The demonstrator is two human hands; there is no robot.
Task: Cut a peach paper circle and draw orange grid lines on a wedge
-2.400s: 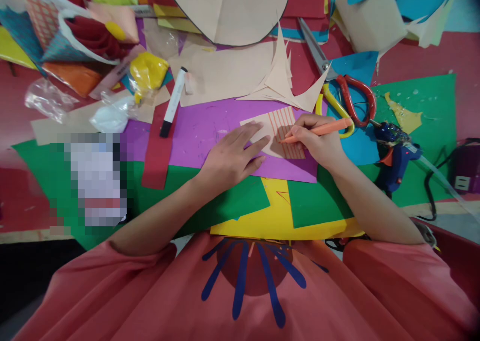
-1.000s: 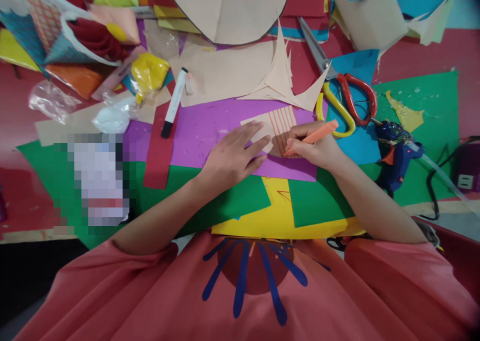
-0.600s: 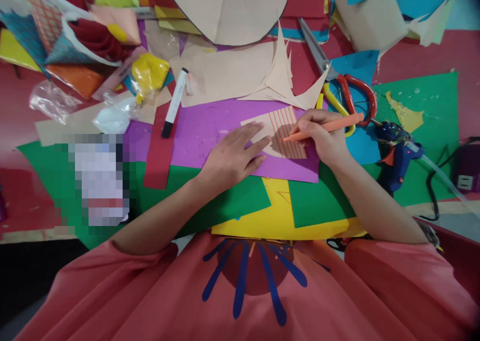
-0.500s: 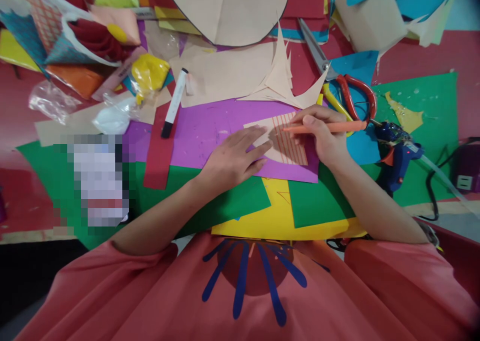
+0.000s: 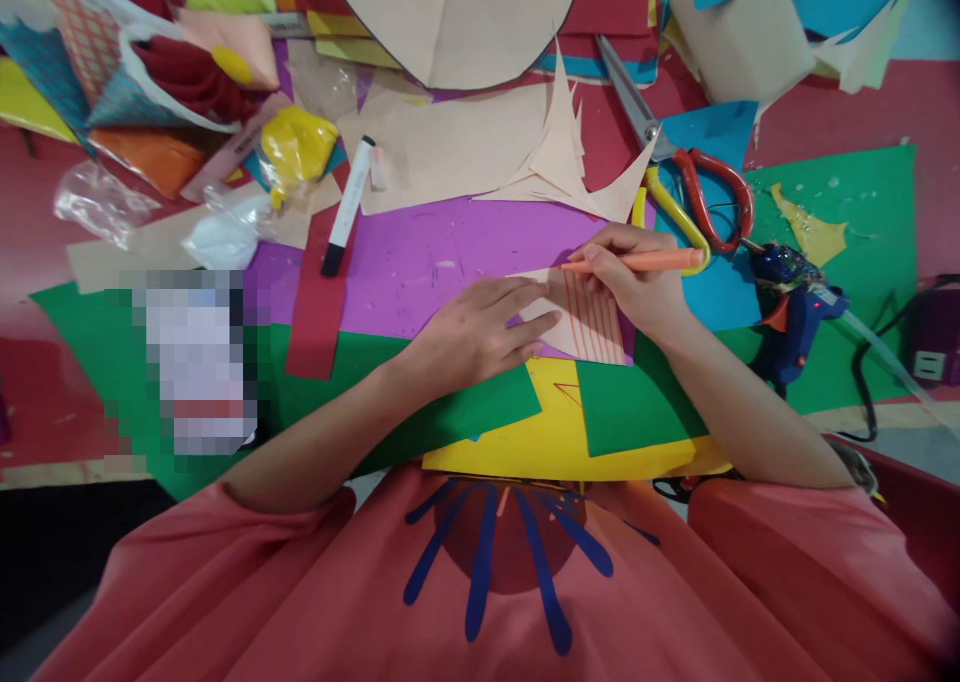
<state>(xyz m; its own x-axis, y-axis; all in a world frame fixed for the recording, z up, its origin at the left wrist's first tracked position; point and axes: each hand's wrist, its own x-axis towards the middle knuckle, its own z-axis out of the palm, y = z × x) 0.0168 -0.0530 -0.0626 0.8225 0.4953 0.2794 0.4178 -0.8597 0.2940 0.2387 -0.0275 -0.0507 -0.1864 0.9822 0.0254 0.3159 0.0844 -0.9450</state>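
Note:
An orange marker (image 5: 660,260) is gripped in my right hand (image 5: 634,287), its tip at the top edge of a small cream paper piece (image 5: 592,317). Orange stripes run down the right part of that piece; its left part is partly hidden by my fingers. My left hand (image 5: 487,327) lies flat with fingers stretched over the piece, pressing on it. Under the piece is a purple sheet (image 5: 420,252), with green sheets (image 5: 645,402) and a yellow sheet (image 5: 510,452) nearer my body.
Red-and-yellow-handled scissors (image 5: 712,202) lie beyond my right hand, with a blue glue gun (image 5: 799,322) and its cord to the right. A white marker (image 5: 349,207) rests on a red strip (image 5: 315,322). Cream offcuts (image 5: 555,167) and clay packets (image 5: 300,147) lie farther back.
The striped paper has shifted slightly toward my body and right, my left hand moving with it. My right hand's marker tip has moved to the paper's upper edge.

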